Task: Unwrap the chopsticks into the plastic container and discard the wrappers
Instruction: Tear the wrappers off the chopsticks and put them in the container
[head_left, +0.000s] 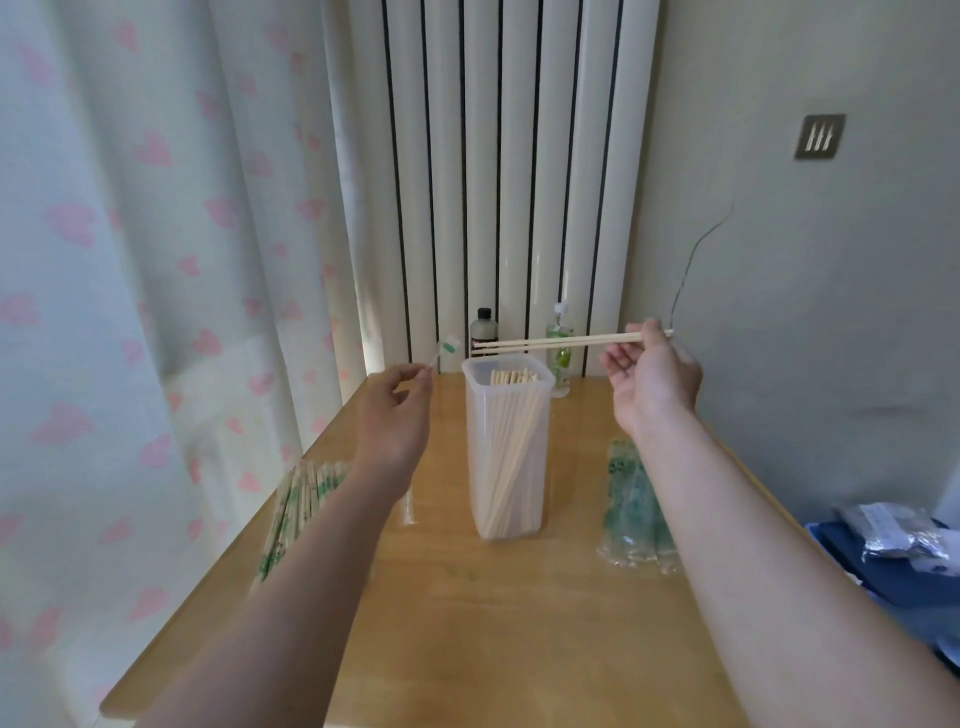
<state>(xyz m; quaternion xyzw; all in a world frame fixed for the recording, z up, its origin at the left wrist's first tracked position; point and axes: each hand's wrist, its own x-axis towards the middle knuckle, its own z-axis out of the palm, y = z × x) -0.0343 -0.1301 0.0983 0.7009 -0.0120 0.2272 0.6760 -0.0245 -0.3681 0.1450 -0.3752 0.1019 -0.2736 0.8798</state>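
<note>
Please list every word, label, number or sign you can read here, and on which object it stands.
No words or numbers can be read.
Wall plate: three arrow-like marks, no text.
Dark bottle label: blurred.
Empty wrappers: green print, too blurred.
Wrapped chopsticks: green print, too blurred.

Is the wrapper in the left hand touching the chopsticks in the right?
Apart. The head view shows a clear gap between the wrapper, pinched by the left hand, and the tips of the chopsticks the right hand grips.

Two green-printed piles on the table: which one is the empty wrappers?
The right pile: flat, clear plastic with no wood inside. The left pile shows wooden sticks in its wrappers.
</note>
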